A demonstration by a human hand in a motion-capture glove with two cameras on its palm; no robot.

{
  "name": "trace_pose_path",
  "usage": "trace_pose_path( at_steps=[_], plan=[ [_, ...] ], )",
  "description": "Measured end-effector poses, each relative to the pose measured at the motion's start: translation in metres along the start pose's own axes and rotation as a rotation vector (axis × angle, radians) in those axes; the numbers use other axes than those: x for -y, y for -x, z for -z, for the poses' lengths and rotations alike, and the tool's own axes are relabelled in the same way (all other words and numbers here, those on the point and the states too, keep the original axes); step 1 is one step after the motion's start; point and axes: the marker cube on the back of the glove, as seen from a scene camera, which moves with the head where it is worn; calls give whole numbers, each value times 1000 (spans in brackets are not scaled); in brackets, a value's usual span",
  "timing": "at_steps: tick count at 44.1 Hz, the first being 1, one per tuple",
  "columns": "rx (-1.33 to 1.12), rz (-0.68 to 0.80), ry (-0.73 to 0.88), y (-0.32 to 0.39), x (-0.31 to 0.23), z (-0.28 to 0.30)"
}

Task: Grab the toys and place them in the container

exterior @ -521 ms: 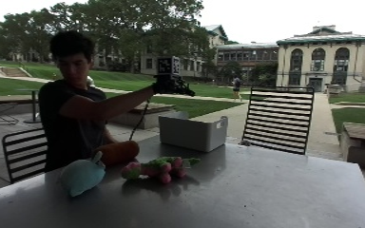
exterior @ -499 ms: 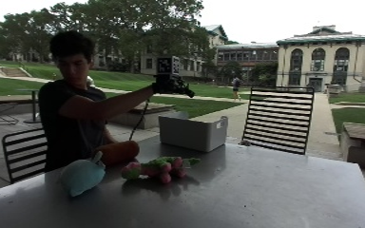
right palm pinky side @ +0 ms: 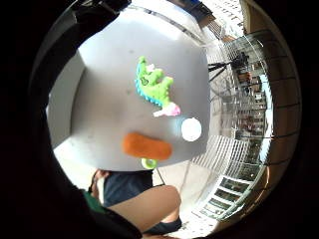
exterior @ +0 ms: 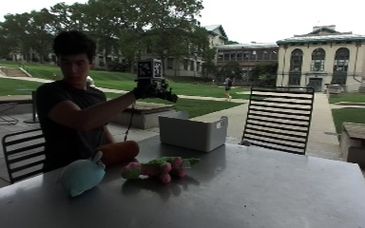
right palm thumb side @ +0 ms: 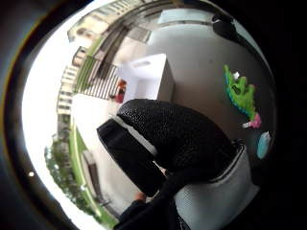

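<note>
Toys [exterior: 160,167] on worktop [exterior: 264,190], well below raised hand [exterior: 154,90]: plush, judged light, soft; grasp mid-body. Hand empty; finger state cannot be told.

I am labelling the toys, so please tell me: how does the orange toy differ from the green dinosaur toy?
The orange toy is a plain, smooth oblong; the green dinosaur toy has a jagged outline with pink parts. The orange toy lies at the table edge beside the person; the green dinosaur toy lies further in. Both lie on the table, outside the container, untouched by the hand.

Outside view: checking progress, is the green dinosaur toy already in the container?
No, the green dinosaur toy lies on the table, apart from the container.
</note>
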Motion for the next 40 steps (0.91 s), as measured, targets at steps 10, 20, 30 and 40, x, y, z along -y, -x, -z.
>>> trace_pose_path(
  at_steps=[10,20,30,40],
  plan=[
    [48,-40,42,-55,-56,-50],
    [67,-78,91,-93,-99,-112],
    [65,-86,127,-115,-130,-171],
    [52,-137,156,-108,-155,-207]
  ],
)
